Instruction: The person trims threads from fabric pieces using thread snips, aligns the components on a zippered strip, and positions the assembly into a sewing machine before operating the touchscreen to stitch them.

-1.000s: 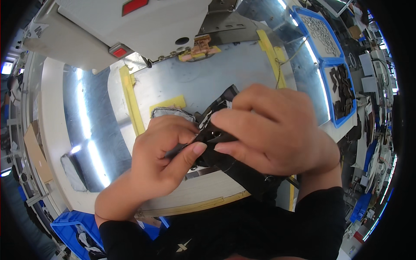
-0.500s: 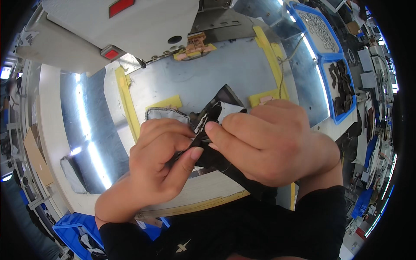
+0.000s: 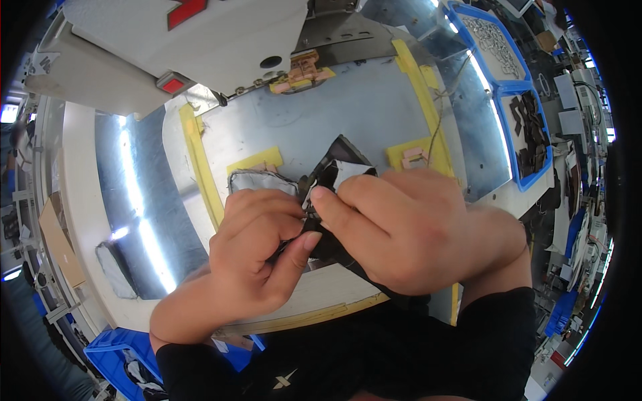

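A dark fabric piece (image 3: 346, 152) with a pale grey lining is pinched between both my hands over the near side of a metal plate. My left hand (image 3: 257, 250) is closed on it, thumb and fingertips pressed at a folded edge. Close beside it, my right hand (image 3: 408, 234) grips the same piece, its thumb on a seam where some whitish stitching or edge shows. A grey part with dark edging (image 3: 262, 180) sticks out beyond my left knuckles. More dark cloth hangs down below my right hand toward my lap. My palms hide the middle of the piece.
A white sewing machine head (image 3: 241, 43) overhangs the far left. Yellow tape strips (image 3: 418, 87) border the metal plate (image 3: 321, 127). Blue trays at right hold small metal parts (image 3: 495, 47) and dark strips (image 3: 528, 130). A grey fabric piece (image 3: 115, 271) lies left; a blue basket (image 3: 110, 344) stands below.
My left hand has shifted slightly right and its thumb now presses on the folded edge closer to my right thumb. Less of the whitish seam shows. My right hand has dipped a little.
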A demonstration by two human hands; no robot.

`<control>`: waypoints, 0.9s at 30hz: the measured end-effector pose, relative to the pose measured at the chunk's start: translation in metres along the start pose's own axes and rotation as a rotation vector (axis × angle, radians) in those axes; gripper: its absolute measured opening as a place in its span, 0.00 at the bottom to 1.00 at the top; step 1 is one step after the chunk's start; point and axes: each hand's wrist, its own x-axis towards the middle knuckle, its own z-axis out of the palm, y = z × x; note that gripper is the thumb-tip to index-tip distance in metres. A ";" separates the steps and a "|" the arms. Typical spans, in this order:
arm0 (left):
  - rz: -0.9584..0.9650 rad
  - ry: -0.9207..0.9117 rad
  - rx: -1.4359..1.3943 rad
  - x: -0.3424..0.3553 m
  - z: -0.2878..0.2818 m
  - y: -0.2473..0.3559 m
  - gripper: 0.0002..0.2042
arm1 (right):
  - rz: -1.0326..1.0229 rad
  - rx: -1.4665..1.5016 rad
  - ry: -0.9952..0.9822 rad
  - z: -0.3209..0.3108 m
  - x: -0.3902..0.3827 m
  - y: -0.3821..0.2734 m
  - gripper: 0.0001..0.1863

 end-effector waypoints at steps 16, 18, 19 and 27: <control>0.038 0.003 0.011 0.000 -0.001 -0.001 0.09 | 0.320 0.356 0.091 -0.005 0.009 0.014 0.18; 0.026 0.009 0.026 -0.001 -0.001 0.000 0.08 | 0.500 0.655 0.126 0.005 0.013 0.026 0.17; 0.023 0.011 0.031 0.000 -0.003 0.000 0.08 | 0.495 0.659 0.125 0.010 0.014 0.036 0.17; -0.238 -0.035 -0.078 0.001 -0.006 0.005 0.06 | 0.366 0.947 -0.237 0.000 0.014 0.042 0.15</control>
